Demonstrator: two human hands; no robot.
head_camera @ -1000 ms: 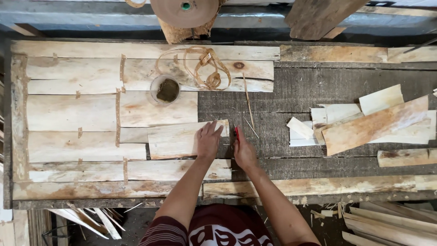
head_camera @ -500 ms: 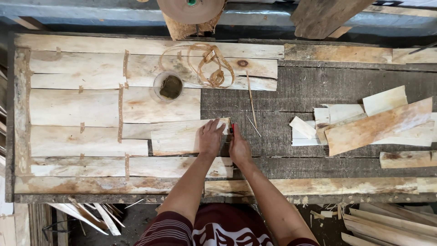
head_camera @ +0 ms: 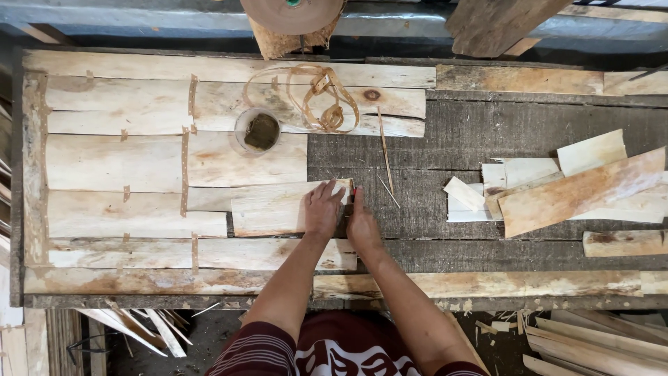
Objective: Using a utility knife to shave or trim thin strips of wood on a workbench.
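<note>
My left hand (head_camera: 322, 210) presses flat on the right end of a pale veneer strip (head_camera: 278, 207) lying on the workbench. My right hand (head_camera: 362, 221) is right beside it, closed around a small red-handled tool (head_camera: 353, 191) held against the strip's right edge. The strip lies among several veneer sheets (head_camera: 139, 160) joined with brown paper tape on the bench's left half.
A small round cup (head_camera: 257, 130) of dark liquid stands behind the strip, with a loose curl of brown tape (head_camera: 321, 97) and a tape roll (head_camera: 292, 14) farther back. A pile of veneer offcuts (head_camera: 563, 184) lies at right. Scrap strips (head_camera: 591, 341) lie below the bench edge.
Both hands have stayed on the strip's right end; the right hand has shifted slightly up along the edge. The view has drifted a little.
</note>
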